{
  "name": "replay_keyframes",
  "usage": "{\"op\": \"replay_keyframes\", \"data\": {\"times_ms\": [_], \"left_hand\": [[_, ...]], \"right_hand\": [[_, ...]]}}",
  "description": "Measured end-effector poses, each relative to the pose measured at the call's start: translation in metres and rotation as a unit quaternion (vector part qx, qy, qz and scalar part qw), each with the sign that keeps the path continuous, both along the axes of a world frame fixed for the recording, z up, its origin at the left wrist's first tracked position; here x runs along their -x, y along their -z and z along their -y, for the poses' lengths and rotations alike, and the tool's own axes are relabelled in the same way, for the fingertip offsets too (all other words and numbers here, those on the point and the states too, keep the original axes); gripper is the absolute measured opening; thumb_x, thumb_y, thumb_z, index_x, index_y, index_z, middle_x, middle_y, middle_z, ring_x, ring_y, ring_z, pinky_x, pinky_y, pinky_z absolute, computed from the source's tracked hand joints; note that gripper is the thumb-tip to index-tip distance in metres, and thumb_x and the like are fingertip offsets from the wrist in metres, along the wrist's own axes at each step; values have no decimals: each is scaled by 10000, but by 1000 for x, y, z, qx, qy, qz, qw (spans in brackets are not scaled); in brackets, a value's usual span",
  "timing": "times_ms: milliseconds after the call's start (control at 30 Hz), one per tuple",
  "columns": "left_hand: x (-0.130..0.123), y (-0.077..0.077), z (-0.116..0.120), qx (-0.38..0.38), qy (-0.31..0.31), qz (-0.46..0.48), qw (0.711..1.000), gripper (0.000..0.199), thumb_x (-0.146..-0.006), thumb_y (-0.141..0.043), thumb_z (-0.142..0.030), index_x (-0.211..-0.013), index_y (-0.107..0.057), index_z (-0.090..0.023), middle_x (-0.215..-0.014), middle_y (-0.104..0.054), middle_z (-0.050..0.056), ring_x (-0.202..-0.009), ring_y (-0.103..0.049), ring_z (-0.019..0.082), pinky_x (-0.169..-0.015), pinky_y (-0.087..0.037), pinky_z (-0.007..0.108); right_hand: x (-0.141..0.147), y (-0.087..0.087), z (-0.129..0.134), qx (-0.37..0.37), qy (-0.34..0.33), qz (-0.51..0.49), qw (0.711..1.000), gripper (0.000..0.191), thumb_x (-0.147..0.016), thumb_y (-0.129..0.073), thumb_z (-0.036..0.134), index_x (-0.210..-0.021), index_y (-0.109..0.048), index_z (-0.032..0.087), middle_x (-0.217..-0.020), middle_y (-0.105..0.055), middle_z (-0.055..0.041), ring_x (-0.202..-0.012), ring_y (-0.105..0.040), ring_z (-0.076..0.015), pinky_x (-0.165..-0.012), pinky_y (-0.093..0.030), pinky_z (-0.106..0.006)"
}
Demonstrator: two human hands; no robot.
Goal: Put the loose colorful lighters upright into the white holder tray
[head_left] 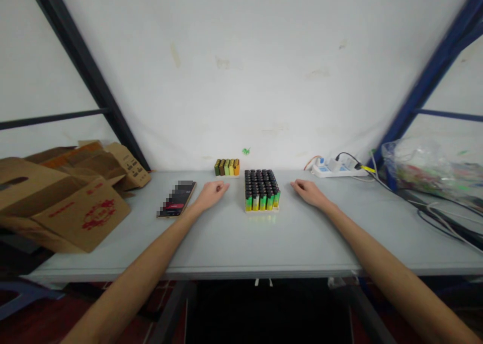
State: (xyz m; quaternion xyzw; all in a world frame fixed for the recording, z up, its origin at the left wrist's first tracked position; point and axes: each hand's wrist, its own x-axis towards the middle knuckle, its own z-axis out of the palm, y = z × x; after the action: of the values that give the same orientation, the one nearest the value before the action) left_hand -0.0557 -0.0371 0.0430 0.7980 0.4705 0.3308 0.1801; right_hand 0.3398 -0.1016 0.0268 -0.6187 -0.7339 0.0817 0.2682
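Between my two hands stands a pale tray packed with upright lighters that have black tops and green-to-yellow bodies. My left hand rests on the table to the left of them, its fingers curled into a loose fist with nothing seen in it. On the right side, my right hand lies curled in the same way, apart from the lighters. Farther back, near the wall, a smaller block of short upright pieces shows green, brown, yellow and orange sides; their kind is too small to tell.
A phone lies left of my left hand. Opened cardboard boxes fill the table's left end. At the back right, a white power strip holds plugs and cables, with clear plastic bags beyond it. The grey table meets the wall.
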Motion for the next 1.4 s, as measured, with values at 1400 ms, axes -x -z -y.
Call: {"op": "replay_keyframes", "data": {"times_ms": [1400], "left_hand": [[-6,7,11,-28,-37,-26,999,419,-863,-395,-460,-563,-200,-242,-580,-179,-41,-565,-249,123,-580,-173,302]], "right_hand": [[10,9,1,24,9,93,995,391,-1041,-416,371,-852,-687,161,-820,-738,-98,-739,-627,-199,-687,-360,-275]]}}
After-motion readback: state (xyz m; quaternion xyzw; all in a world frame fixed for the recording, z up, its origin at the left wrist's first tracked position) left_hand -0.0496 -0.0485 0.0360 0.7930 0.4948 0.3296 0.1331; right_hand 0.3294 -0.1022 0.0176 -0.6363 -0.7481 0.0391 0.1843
